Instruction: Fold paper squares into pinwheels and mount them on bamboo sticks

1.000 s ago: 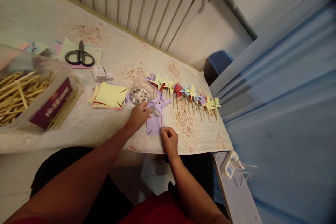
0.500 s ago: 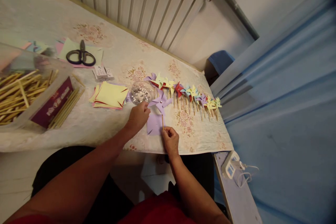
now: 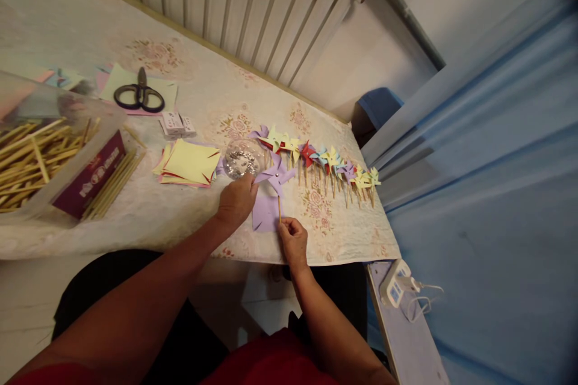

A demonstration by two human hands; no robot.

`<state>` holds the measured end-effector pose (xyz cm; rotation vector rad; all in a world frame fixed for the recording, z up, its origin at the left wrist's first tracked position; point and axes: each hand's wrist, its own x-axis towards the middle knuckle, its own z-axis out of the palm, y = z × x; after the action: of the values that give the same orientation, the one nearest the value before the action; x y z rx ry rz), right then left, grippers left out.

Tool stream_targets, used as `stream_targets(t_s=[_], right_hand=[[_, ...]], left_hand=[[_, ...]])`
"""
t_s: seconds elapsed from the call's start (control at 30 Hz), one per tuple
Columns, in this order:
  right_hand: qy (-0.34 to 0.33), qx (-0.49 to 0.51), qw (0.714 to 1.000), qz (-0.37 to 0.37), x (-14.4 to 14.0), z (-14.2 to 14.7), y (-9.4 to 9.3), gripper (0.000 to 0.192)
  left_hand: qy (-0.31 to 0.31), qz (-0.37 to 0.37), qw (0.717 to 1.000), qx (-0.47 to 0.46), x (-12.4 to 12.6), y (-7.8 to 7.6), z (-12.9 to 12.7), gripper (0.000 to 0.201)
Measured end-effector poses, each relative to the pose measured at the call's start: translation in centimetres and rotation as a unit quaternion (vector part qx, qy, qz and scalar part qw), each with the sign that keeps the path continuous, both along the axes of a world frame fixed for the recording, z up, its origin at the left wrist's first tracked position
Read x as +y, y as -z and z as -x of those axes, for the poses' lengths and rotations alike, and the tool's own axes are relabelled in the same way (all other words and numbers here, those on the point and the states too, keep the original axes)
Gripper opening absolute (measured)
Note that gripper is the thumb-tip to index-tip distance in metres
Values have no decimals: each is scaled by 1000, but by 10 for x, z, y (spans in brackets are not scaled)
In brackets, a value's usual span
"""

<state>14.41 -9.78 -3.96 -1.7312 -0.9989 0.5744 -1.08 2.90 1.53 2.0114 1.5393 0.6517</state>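
Note:
A purple paper pinwheel (image 3: 276, 175) on a thin wooden stick (image 3: 279, 210) stands over the table near its front edge. My right hand (image 3: 294, 242) pinches the lower end of that stick. At the pinwheel's left blade tip, the fingers of my left hand (image 3: 237, 197) are drawn together on the paper; the fingertips are partly hidden. Beneath the pinwheel lies a purple paper square (image 3: 265, 215) with cut corners. Just beyond my left hand sits a clear round container (image 3: 242, 159) of small shiny metal pieces.
Finished pinwheels (image 3: 332, 159) of several colours lie in a row to the right. Left are stacked paper squares (image 3: 192, 161), small boxes (image 3: 177, 124), scissors (image 3: 141, 96) and a clear bin (image 3: 27, 216) of sticks. A power strip (image 3: 395, 283) rests beyond the table's right corner.
Almost nothing differs. My left hand has shifted very slightly, and the pinwheel and my right hand keep nearly the same place.

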Motion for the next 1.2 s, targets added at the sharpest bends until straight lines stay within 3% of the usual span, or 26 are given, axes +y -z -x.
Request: stream_targets(t_s=[0.4,0.57,0.73,0.9,1.2], right_hand=[[1,0,1000,-5,1,0,2,22],[-9,3,1000,-12,1,0,4,22],[-20,11,1000,-20,2,0,2,21],[-32,29,999,-29,2,1,0,19],[-60,37,996,-47,3,-1,2,17]], left_hand=[[-2,1,1000,-13,-2,0,2,23],[-7,6,999,-47,-8,18,6,23],[-23,38,988,-150,-15,42,11,17],[-43,85,952,-292,-32,47,20,22],[-43,35,974,-218,-54,53,27,21]])
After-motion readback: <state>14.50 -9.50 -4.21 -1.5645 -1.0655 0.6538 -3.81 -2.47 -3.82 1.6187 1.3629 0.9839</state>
